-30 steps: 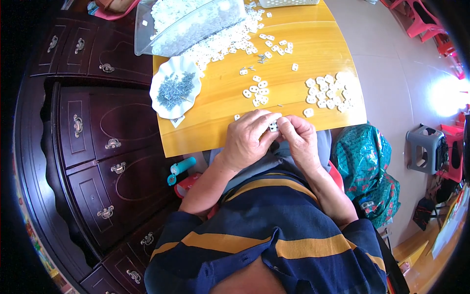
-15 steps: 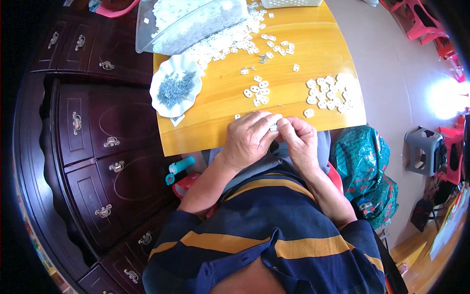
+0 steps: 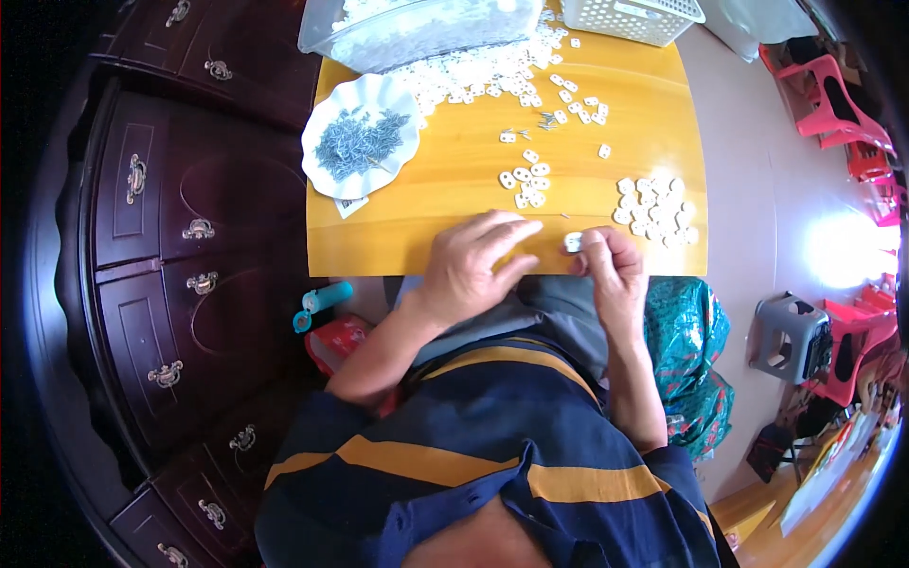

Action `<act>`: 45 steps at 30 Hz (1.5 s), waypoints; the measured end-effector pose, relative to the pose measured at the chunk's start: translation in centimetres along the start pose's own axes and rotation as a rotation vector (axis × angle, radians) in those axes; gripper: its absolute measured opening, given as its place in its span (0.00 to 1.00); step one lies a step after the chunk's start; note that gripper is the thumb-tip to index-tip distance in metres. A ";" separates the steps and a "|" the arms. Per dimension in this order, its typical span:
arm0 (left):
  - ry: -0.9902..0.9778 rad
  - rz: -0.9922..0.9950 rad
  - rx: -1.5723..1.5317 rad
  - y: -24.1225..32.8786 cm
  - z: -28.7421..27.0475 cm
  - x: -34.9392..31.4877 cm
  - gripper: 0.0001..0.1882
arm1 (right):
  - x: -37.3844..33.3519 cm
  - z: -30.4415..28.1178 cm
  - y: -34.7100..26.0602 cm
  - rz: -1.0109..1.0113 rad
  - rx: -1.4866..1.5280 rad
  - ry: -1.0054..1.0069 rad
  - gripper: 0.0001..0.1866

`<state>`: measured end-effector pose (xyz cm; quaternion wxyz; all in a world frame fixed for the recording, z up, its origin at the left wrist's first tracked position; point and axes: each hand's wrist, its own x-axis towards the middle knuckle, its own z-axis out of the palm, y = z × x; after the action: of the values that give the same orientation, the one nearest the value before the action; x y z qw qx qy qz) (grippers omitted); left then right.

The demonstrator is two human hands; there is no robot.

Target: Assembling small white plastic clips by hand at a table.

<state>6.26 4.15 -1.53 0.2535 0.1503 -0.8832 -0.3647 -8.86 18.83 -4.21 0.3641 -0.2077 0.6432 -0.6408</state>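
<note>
Between the thumb and fingers of my right hand (image 3: 614,270) is a small white plastic piece (image 3: 573,242), held at the table's near edge. My left hand (image 3: 473,263) is open beside it, thumb and fingers apart, holding nothing. A thin metal pin (image 3: 565,216) lies just beyond the held piece. Past my hands sits a loose cluster of white two-holed pieces (image 3: 523,175). A larger group of similar pieces (image 3: 653,210) spreads to the right. At the left, a white wavy-rimmed dish (image 3: 407,99) holds a heap of small grey metal pins (image 3: 360,142).
A clear plastic bin (image 3: 436,43) full of white pieces stands at the back, with more pieces spilled along it. A white perforated basket (image 3: 632,21) is to its right. Dark wooden drawers (image 3: 142,237) line the left side. A green patterned bag (image 3: 686,331) sits below the table's right corner.
My hands have come apart: the left has let go and opened, while the right keeps the white piece. The whole view has shifted, with the table appearing lower and more to the right.
</note>
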 end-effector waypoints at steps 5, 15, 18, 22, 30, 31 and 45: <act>0.108 -0.181 0.083 -2.9 -2.6 -2.4 0.14 | 0.8 -4.2 -1.9 0.056 -0.302 0.065 0.15; 0.069 -0.115 0.254 -4.2 -1.7 -1.8 0.12 | 0.9 -6.5 -3.0 -0.082 -0.959 0.218 0.16; 0.047 -0.107 0.269 -4.5 -1.5 -1.5 0.10 | 1.1 -6.4 -3.2 -0.119 -1.018 0.256 0.15; 0.052 -0.133 0.272 -4.6 -1.2 -1.2 0.06 | 1.3 -6.7 -3.2 -0.089 -1.060 0.286 0.15; -0.009 -0.205 0.010 -3.3 -0.3 -1.2 0.04 | 0.3 -5.8 -2.7 -0.244 -0.841 0.386 0.10; -0.006 -0.226 -0.097 -2.8 -0.1 -1.2 0.04 | 0.1 -5.5 -1.9 -0.242 -0.729 0.371 0.10; -0.070 -0.227 -0.529 0.5 3.1 -0.7 0.03 | -1.9 -0.5 1.7 0.408 0.560 -0.301 0.11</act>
<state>5.01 6.60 -3.27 0.2108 0.1641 -0.7431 -0.6136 -7.65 20.77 -5.54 0.6173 -0.0592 0.4105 -0.6685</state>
